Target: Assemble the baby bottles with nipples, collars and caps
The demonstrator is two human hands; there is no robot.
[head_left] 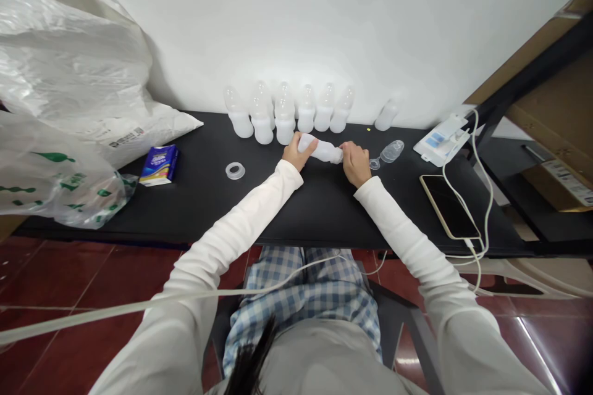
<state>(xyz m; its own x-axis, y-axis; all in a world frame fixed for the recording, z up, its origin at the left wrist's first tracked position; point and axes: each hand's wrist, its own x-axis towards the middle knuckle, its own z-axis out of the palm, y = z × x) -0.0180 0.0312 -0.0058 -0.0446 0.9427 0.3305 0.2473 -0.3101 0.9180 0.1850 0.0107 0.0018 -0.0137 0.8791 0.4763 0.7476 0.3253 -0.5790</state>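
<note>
On a black counter (208, 203), your two hands work at 12 o'clock, with a white plastic sack (60, 62) heaped at 10 o'clock and a phone (448, 207) at 3 o'clock. Upright white plastic bottles (285, 114) stand in a row against the wall. Your left hand (299, 153) and right hand (356, 163) hold a frosted white bottle (323, 150) on its side, fingers (306, 144) closed around it; this two-handed hold appears to be the step in hand and calls for an even grip. A clear plastic cap (391, 151) lies at 2 o'clock, a translucent ring (235, 170) at 9 o'clock.
</note>
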